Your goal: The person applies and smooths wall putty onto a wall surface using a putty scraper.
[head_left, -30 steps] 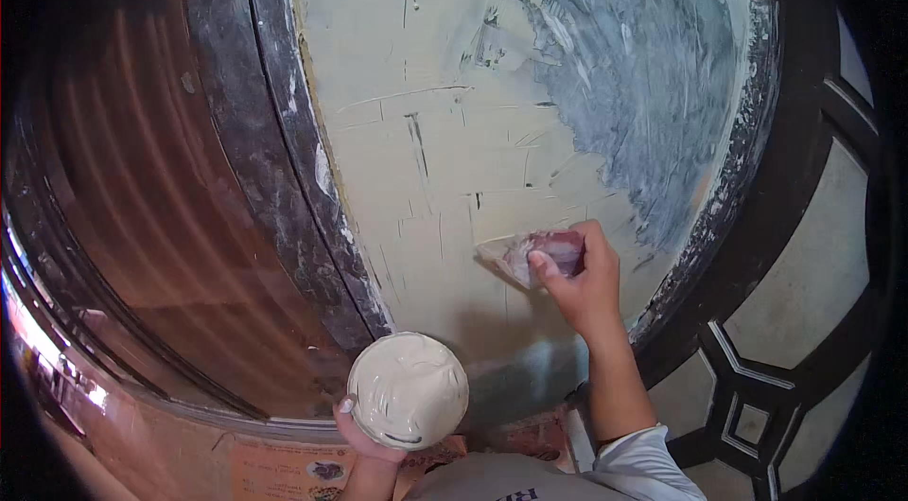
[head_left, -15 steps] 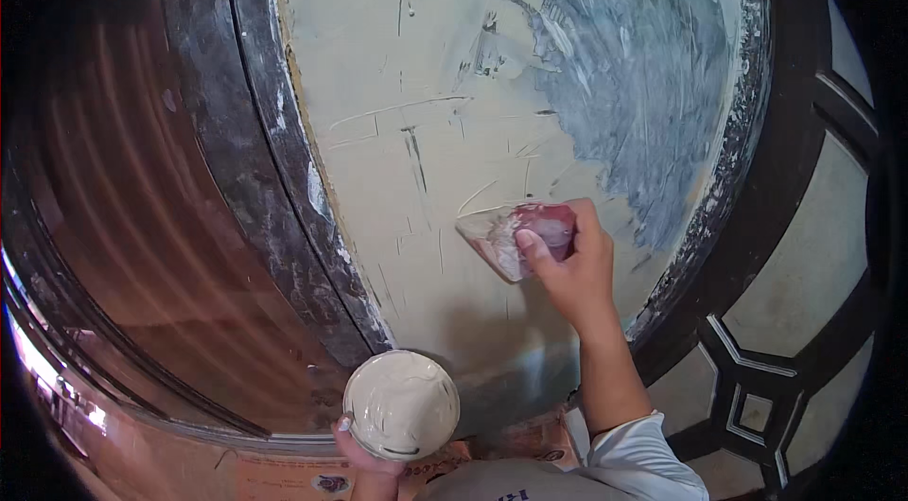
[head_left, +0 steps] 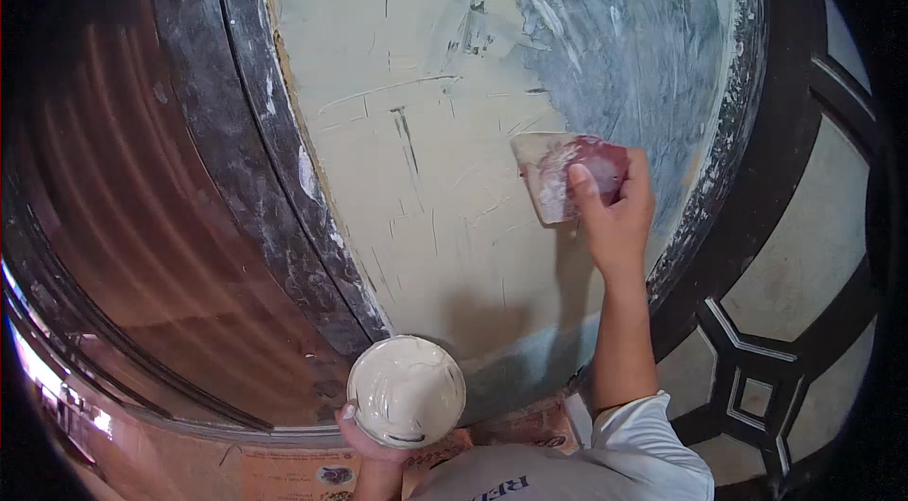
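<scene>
In my right hand [head_left: 615, 222] is a dark red putty scraper [head_left: 567, 175], smeared with pale paste, my thumb laid over its face. Its broad edge is at the cream-coated panel [head_left: 407, 170], near where the cream meets a streaky blue-grey area [head_left: 643, 47]. Dark scratches and raised ridges mark the cream coat. Low at the front, my left hand [head_left: 371, 439] holds a round tub [head_left: 407, 391] of creamy putty from its left and underside; most of those fingers are hidden beneath it.
A dark frame post [head_left: 274, 179] with white smears borders the panel on the left, beside a glossy brown panel [head_left: 170, 217]. At right stands a dark lattice with pale panes [head_left: 794, 246]. Printed orange cardboard [head_left: 284, 474] lies on the floor below.
My right hand has moved up and to the right with the scraper, towards the blue-grey area. The tub in my left hand has risen slightly.
</scene>
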### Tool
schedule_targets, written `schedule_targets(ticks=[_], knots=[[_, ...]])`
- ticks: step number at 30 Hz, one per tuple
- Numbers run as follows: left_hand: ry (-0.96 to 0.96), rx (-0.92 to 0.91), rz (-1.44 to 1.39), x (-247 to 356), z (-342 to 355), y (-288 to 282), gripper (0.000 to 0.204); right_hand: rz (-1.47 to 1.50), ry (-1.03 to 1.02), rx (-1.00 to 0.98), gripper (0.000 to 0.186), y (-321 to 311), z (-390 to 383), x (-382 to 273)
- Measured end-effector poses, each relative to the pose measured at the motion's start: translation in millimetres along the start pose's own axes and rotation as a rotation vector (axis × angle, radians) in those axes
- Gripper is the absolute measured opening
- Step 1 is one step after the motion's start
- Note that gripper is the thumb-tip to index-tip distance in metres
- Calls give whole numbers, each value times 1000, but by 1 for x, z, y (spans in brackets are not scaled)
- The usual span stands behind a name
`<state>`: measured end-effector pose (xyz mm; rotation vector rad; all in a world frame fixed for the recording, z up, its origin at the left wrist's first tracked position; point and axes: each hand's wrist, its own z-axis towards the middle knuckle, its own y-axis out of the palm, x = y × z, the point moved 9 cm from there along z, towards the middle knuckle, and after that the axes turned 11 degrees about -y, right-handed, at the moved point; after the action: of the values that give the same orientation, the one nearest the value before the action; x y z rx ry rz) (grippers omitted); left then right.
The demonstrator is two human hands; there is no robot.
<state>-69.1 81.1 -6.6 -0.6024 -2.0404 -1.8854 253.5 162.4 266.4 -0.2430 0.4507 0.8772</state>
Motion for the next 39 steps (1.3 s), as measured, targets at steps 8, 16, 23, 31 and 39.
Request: schedule_targets(ticks=[8, 16, 23, 31, 39], knots=[[19, -27, -30, -1, -2, -8, 80, -107, -27, -298, 29, 35, -33, 3], [25, 82, -12, -3, -5, -13, 79, 47, 21, -188, 24, 31, -56, 15], [-14, 77, -47, -11, -2, -12, 79, 137, 124, 203, 30, -25, -35, 45], [-22, 10, 0, -14, -3, 8, 79, 50, 148, 91, 25, -22, -31, 49], [-26, -70, -28, -13, -2, 3, 78, 268, 62, -726, 30, 61, -101, -13]])
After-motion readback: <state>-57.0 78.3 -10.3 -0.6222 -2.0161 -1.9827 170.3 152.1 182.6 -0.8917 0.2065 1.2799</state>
